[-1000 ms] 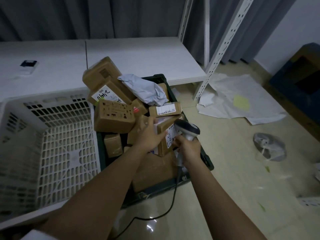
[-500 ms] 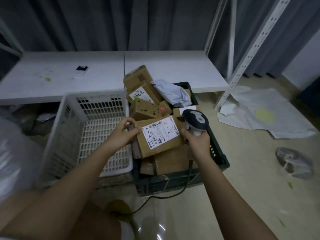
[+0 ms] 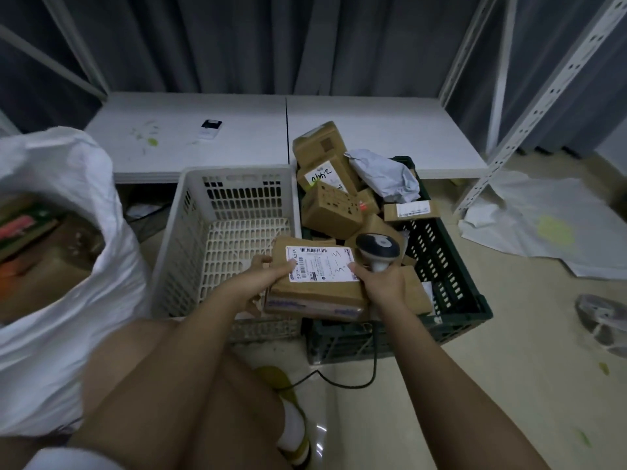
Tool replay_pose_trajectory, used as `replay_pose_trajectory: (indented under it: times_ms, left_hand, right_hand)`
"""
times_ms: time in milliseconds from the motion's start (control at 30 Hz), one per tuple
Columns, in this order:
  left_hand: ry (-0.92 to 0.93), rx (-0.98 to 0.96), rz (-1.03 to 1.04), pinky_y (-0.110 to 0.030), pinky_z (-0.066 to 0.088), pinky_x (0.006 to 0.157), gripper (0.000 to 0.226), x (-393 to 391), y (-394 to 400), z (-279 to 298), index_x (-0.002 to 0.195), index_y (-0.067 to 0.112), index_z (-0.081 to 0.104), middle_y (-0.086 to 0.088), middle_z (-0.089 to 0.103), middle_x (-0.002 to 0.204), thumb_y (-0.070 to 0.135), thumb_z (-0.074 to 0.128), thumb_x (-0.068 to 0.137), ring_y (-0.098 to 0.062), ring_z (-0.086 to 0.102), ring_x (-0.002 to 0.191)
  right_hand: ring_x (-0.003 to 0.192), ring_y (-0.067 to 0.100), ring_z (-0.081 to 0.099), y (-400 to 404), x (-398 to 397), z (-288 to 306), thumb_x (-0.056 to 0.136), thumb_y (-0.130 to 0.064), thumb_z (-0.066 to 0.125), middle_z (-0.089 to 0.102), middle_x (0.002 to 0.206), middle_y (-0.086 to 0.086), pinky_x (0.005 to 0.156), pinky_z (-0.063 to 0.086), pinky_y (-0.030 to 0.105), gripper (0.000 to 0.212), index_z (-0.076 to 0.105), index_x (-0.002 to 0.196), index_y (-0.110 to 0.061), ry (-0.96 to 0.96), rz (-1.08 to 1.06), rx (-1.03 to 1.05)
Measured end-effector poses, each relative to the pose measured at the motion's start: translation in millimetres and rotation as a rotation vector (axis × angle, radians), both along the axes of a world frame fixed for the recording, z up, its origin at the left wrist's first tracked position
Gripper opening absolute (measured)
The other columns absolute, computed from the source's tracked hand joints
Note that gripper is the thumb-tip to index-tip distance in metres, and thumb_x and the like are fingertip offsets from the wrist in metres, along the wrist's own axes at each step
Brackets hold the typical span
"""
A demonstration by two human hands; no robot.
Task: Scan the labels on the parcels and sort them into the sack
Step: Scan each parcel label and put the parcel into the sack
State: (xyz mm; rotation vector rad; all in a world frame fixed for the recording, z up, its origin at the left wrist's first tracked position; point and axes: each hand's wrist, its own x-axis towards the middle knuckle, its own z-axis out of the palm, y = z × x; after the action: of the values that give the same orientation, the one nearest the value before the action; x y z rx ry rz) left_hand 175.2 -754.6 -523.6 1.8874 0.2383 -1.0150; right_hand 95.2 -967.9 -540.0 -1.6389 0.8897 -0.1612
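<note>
Brown cardboard parcel, flat and rectangular with creased paper-wrapped faces, is held level between both hands above the near edges of the two crates. A white printed shipping label covers most of its top face, with a barcode strip, small print and handwritten strokes; blue-printed tape runs along its near side. The left hand grips the parcel's left end, thumb pressed on the label's edge and fingers curled underneath. The right hand has its fingers wrapped round the pale handle of a grey and black handheld barcode scanner, while its thumb rests on the label's right edge; the scanner's rounded head stands just beside the parcel's far right corner, and its black cable trails over the glossy floor.

Behind, a dark green slotted plastic crate is heaped with more brown cardboard boxes and a crumpled grey plastic mailer bag. A white perforated plastic basket sits touching it on the left. A large white woven sack gapes open at far left, with boxes inside.
</note>
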Motion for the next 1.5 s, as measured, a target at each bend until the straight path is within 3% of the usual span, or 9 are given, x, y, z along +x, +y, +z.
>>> replay_pose_trajectory:
  times_ms: [133, 200, 300, 533, 667, 767, 867, 1133, 1500]
  left_hand:
    - [0.159, -0.063, -0.136, -0.055, 0.049, 0.093, 0.098, -8, 9, 5, 0.145, 0.033, 0.022, -0.012, 0.05, 0.131, 0.048, 0.078, 0.065, -0.037, 0.056, 0.115]
    - [0.051, -0.089, -0.026, -0.048, 0.054, 0.089, 0.091, -9, 10, 0, 0.147, 0.034, 0.018, -0.008, 0.055, 0.123, 0.044, 0.075, 0.077, -0.03, 0.063, 0.104]
    - [-0.1, -0.186, 0.181, -0.045, 0.05, 0.09, 0.091, -3, 14, -9, 0.149, 0.036, 0.013, -0.007, 0.046, 0.137, 0.046, 0.071, 0.08, -0.028, 0.054, 0.113]
    - [-0.402, -0.315, 0.468, -0.045, 0.049, 0.098, 0.069, 18, 18, -11, 0.124, 0.024, 0.038, -0.003, 0.048, 0.127, 0.033, 0.082, 0.071, -0.022, 0.055, 0.109]
    - [-0.504, -0.276, 0.38, -0.047, 0.046, 0.101, 0.065, 28, 25, -3, 0.127, 0.026, 0.047, 0.004, 0.049, 0.12, 0.033, 0.081, 0.073, -0.024, 0.054, 0.114]
    - [-0.525, -0.285, 0.297, -0.042, 0.048, 0.1, 0.064, 27, 28, -1, 0.133, 0.029, 0.049, 0.001, 0.049, 0.132, 0.032, 0.078, 0.077, -0.023, 0.054, 0.116]
    - [-0.506, -0.319, 0.264, -0.041, 0.05, 0.098, 0.061, 25, 29, -4, 0.133, 0.032, 0.05, -0.003, 0.047, 0.139, 0.03, 0.077, 0.078, -0.024, 0.054, 0.119]
    - [-0.474, -0.405, 0.273, -0.044, 0.05, 0.098, 0.062, 27, 29, -3, 0.136, 0.028, 0.05, -0.003, 0.048, 0.138, 0.021, 0.076, 0.08, -0.025, 0.054, 0.119]
    - [-0.493, -0.399, 0.266, -0.043, 0.051, 0.097, 0.058, 23, 27, -1, 0.136, 0.026, 0.049, -0.001, 0.049, 0.133, 0.016, 0.071, 0.083, -0.024, 0.057, 0.114]
  right_hand:
    - [0.117, 0.031, 0.055, 3, -1, -3, 0.082, -0.022, 0.078, 0.06, 0.125, 0.017, 0.081, 0.039, 0.029, 0.06, 0.048, 0.129, 0.0, -0.021, -0.031, -0.01]
    - [0.111, 0.029, 0.057, 5, -3, -1, 0.084, -0.021, 0.077, 0.06, 0.113, 0.012, 0.079, 0.039, 0.029, 0.051, 0.051, 0.123, -0.002, -0.021, -0.017, -0.016]
    - [0.095, 0.019, 0.059, 13, -5, -9, 0.078, -0.021, 0.082, 0.063, 0.1, 0.001, 0.08, 0.048, 0.033, 0.038, 0.053, 0.099, -0.007, -0.046, -0.003, 0.008]
    - [0.101, 0.021, 0.067, 34, -9, -1, 0.065, -0.043, 0.084, 0.071, 0.108, 0.002, 0.089, 0.056, 0.046, 0.064, 0.064, 0.116, -0.012, -0.135, 0.188, 0.026]
    - [0.084, 0.003, 0.066, 24, -19, 24, 0.079, -0.02, 0.081, 0.071, 0.09, -0.007, 0.069, 0.052, 0.025, 0.028, 0.068, 0.103, -0.016, -0.156, 0.328, -0.069]
    - [0.068, -0.013, 0.06, 18, -27, 50, 0.082, -0.012, 0.078, 0.065, 0.082, -0.016, 0.058, 0.043, 0.008, 0.028, 0.066, 0.107, -0.017, -0.144, 0.499, -0.144]
    - [0.066, -0.019, 0.058, 14, -34, 63, 0.082, -0.009, 0.077, 0.063, 0.083, -0.018, 0.053, 0.043, 0.005, 0.032, 0.066, 0.112, -0.012, -0.112, 0.585, -0.18]
    - [0.056, -0.01, 0.057, 13, -45, 66, 0.076, -0.017, 0.084, 0.065, 0.061, -0.027, 0.051, 0.042, 0.009, 0.028, 0.068, 0.098, -0.023, -0.161, 0.553, -0.194]
    - [0.056, 0.013, 0.057, 8, -46, 61, 0.074, -0.023, 0.082, 0.067, 0.07, 0.004, 0.051, 0.045, 0.029, 0.026, 0.07, 0.096, -0.017, -0.133, 0.513, -0.16]
